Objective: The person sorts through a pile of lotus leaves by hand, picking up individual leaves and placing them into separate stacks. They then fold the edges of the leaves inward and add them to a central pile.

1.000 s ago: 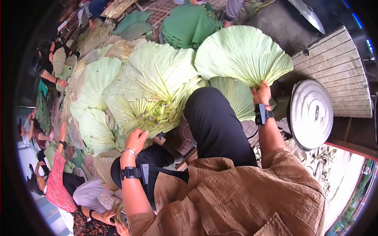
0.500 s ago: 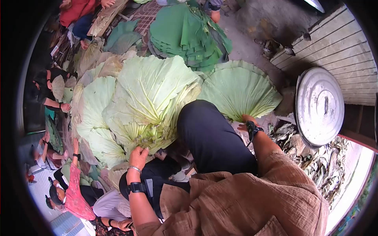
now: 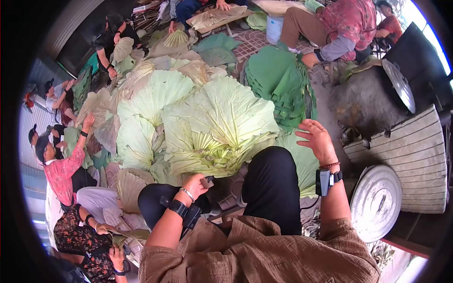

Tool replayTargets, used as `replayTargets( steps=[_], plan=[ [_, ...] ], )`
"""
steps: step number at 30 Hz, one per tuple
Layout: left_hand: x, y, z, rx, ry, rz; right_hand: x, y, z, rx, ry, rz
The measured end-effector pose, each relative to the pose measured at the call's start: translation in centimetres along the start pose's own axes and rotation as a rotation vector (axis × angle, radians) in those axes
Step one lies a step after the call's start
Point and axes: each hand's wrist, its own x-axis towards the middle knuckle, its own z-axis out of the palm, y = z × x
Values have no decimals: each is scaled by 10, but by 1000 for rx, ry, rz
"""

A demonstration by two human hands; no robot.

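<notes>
A stack of big, pale lotus leaves (image 3: 231, 111) lies in front of my knees, its folded, yellow-green stem ends toward me. Just below those ends is my left hand (image 3: 192, 185), closed on a small dark flat piece (image 3: 207, 181) whose kind I cannot make out. My right hand (image 3: 318, 141) is raised at the right, fingers apart and nothing in them. Beneath and beside it lies another pale green leaf (image 3: 302, 162), partly hidden by my knee.
Beyond the pale stack stands a pile of dark green leaves (image 3: 276, 78), a co-worker's hand (image 3: 310, 60) beside it. A round metal lid (image 3: 376, 203) leans at my right near a slatted panel (image 3: 406, 160). Several people sit around the leaf heap, one in a pink shirt (image 3: 63, 174) reaching in.
My right hand has come up off the leaf at the right, and its fingers have opened. The view has tilted up and turned. A dark piece now shows in my left hand.
</notes>
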Motion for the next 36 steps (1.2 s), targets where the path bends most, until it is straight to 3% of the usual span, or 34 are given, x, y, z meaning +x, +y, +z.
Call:
replayTargets(
  steps=[1,3,5,7,9,10,11,13,15,20,24,29,36],
  plan=[
    [4,-4,-3,-236,-110,-28,-2,-12,24,-30,-77,-59],
    [3,-1,0,-340,-127,-1,-5,-21,75,-134,-166,-108],
    [-7,8,2,-646,-171,-5,11,5,115,-316,-288,-285],
    [-3,7,2,-691,-195,-51,12,30,159,-474,-344,-303],
    [2,5,13,-821,-236,-59,40,84,185,-763,-292,-483],
    [6,6,22,-776,-166,16,36,93,197,-901,-262,-368],
    [10,8,28,-787,-163,19,31,99,204,-906,-271,-370],
    [25,2,32,-752,54,56,11,104,219,-1088,-67,-400],
    [68,-12,25,-765,112,127,11,111,221,-1067,-55,-461],
    [46,-11,21,-827,399,167,12,122,226,-1141,-119,-517],
    [38,-19,15,-938,404,243,-3,127,239,-1152,-117,-568],
    [14,-21,25,-743,620,177,-7,129,232,-1166,-142,-601],
    [57,-49,29,-769,623,217,-16,130,224,-1163,-151,-603]
  ],
)
